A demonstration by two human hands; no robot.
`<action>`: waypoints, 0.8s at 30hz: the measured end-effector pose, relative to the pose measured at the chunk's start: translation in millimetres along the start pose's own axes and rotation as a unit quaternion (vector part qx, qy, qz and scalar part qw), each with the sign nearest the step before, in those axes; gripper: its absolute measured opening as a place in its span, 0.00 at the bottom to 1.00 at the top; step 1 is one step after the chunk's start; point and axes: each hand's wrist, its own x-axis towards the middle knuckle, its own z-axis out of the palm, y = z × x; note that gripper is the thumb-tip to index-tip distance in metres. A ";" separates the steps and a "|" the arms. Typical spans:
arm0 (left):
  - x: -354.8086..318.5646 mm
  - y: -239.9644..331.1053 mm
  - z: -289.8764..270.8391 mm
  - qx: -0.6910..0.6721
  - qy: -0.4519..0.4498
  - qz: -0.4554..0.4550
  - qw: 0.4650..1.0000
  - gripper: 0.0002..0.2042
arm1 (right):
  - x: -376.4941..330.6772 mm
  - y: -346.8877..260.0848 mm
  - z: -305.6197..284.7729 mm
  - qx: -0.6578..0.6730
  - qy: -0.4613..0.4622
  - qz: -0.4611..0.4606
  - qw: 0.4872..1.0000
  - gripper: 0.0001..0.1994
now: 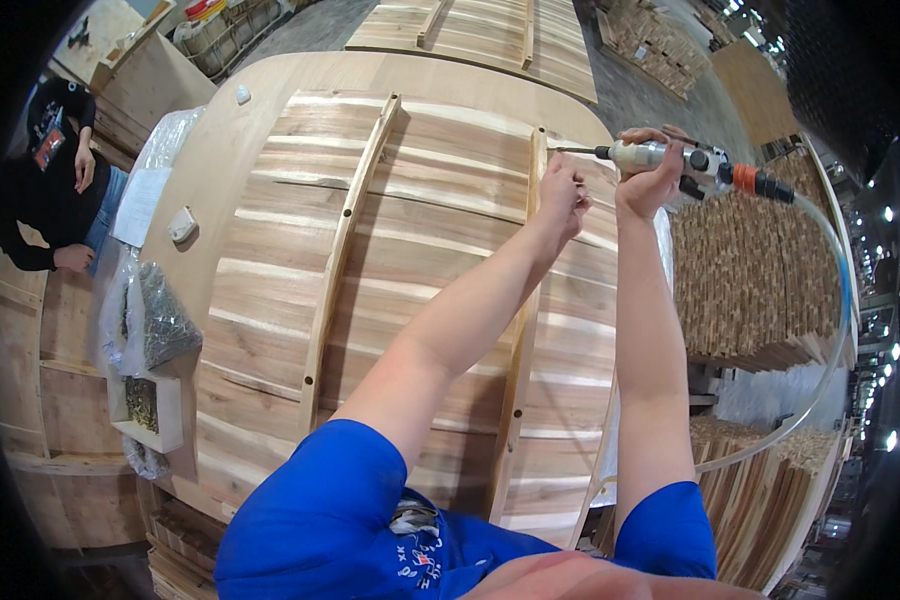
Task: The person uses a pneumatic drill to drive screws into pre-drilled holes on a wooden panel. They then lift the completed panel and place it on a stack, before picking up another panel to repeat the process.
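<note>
My right hand (pixel 650 180) grips an air screwdriver (pixel 638 155), held level, its thin bit pointing left toward the far end of the right wooden batten (pixel 522 370). Just below the bit, my left hand (pixel 564 196) is closed, fingertips curled together beside that batten; whatever is between them is too small to make out. Under both arms lies a wide panel of striped wood boards (pixel 440 270). A second batten (pixel 336 260) runs along the panel's left part. Dark holes are spaced along both battens.
A clear air hose (pixel 838 330) curves down on the right, past stacked wood strips (pixel 750 275). On the left are a bag of screws (pixel 165 320), a white box of small fasteners (pixel 160 412) and a seated person (pixel 65 180). Another battened panel (pixel 475 35) lies beyond.
</note>
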 end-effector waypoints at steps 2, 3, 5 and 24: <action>20.4 -1.5 4.3 -0.057 0.022 -0.016 0.998 0.06 | 12.3 18.5 0.6 -0.002 0.031 0.048 0.998 0.21; 28.8 -2.0 6.9 -0.085 0.033 -0.027 0.995 0.06 | 17.4 27.2 0.1 -0.009 0.033 0.049 0.998 0.21; 46.7 -0.2 4.4 -0.100 0.026 -0.035 0.994 0.05 | 25.7 43.6 2.5 -0.019 0.033 0.053 0.998 0.19; 98.3 19.8 -26.2 -0.089 0.002 -0.026 0.996 0.07 | 67.8 132.0 39.8 -0.071 -0.094 0.138 0.983 0.16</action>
